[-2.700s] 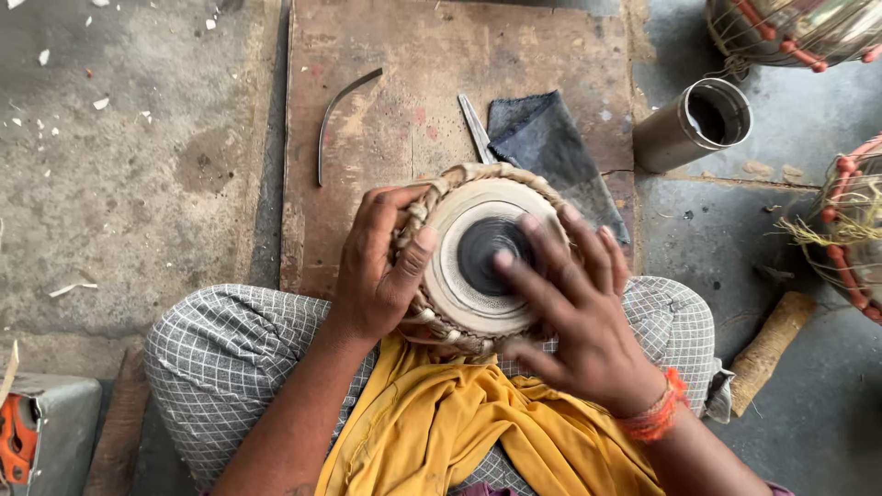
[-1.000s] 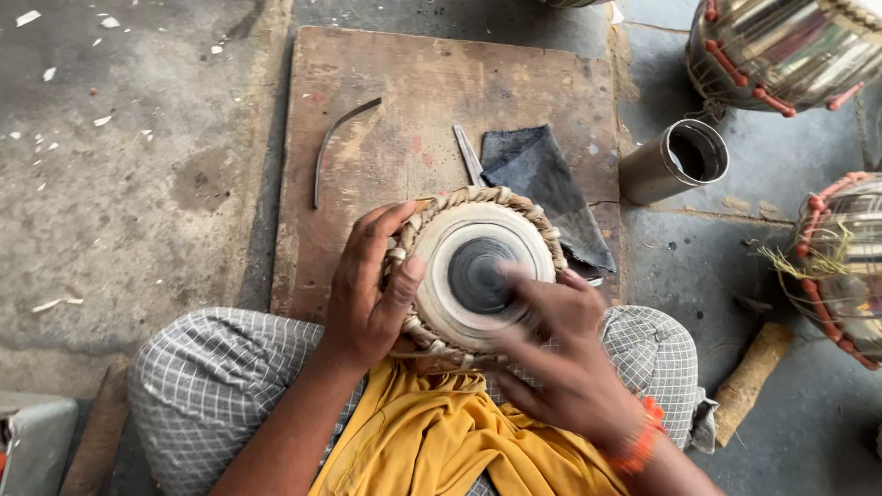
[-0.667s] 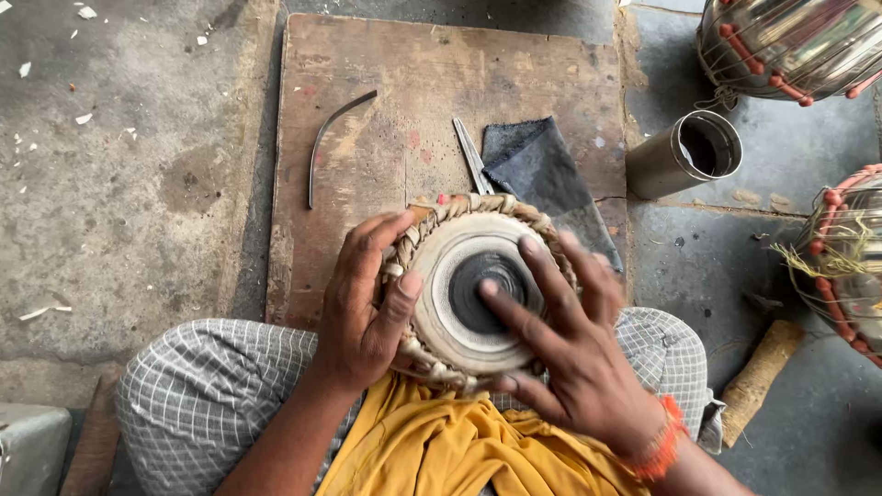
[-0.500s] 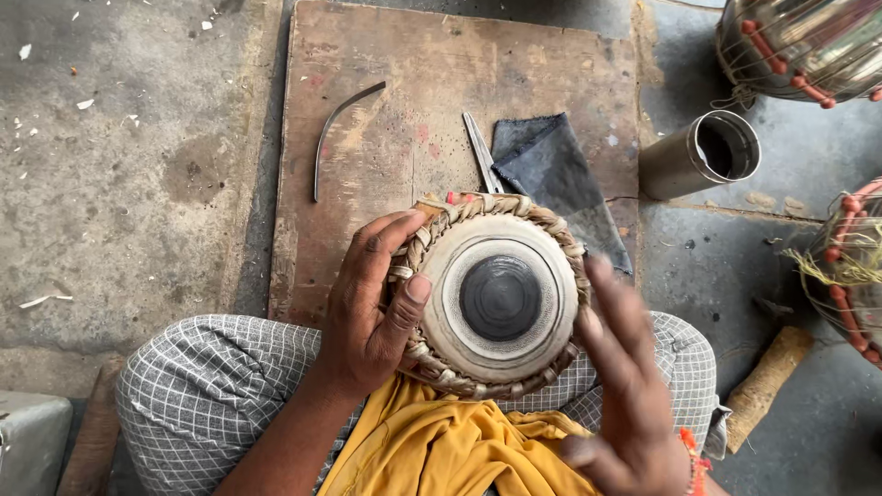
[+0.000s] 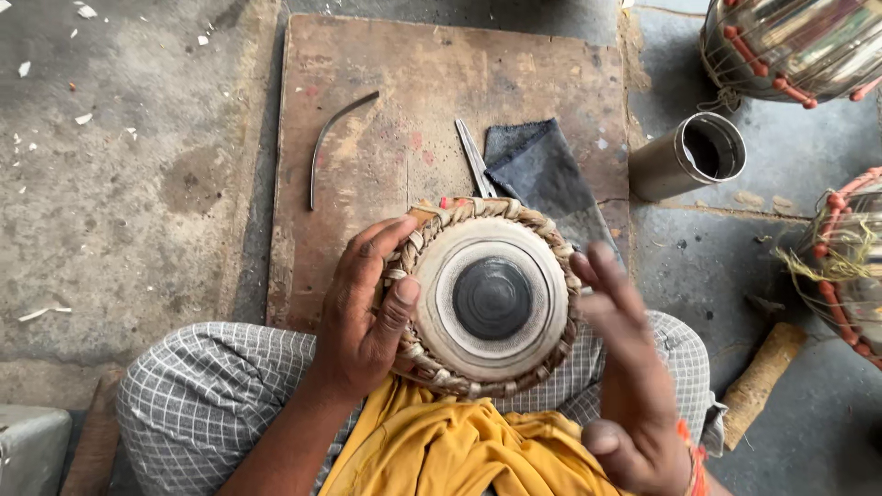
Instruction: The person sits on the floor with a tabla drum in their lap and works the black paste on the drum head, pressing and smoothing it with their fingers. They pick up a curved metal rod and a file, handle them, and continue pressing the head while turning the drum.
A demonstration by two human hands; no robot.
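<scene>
Left hand grips the drum by its left rim. Right hand, open and blurred, hovers at the drum's right edge, gripping nothing.

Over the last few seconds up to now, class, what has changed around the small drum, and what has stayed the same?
The right hand, earlier spread flat on the drum head, has lifted off towards the person and hangs open beside it, blurred. The left hand still grips the braided rim. The curved metal tool, dark cloth and metal tin stay put.
</scene>
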